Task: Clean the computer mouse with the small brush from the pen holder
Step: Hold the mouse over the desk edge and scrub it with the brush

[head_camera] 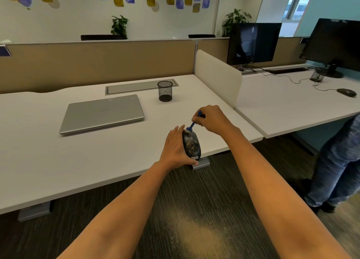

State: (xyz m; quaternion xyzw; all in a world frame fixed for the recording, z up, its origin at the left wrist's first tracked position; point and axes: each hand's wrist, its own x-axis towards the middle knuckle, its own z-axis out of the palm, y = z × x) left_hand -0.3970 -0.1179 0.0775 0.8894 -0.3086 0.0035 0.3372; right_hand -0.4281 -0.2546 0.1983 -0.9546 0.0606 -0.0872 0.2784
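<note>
A black computer mouse [191,146] with yellowish crumbs on its back lies near the front edge of the white desk [97,157]. My left hand [175,147] grips the mouse along its left side. My right hand [211,120] pinches a small blue brush [192,125] by its handle. The brush's white bristles touch the far end of the mouse. The black mesh pen holder [165,91] stands farther back on the desk and looks empty.
A shut silver laptop [103,114] lies to the left on the desk. A cream divider panel [218,77] rises at the right; beyond it are two monitors [253,43] and another mouse [346,92]. A person in jeans [335,165] stands at the right.
</note>
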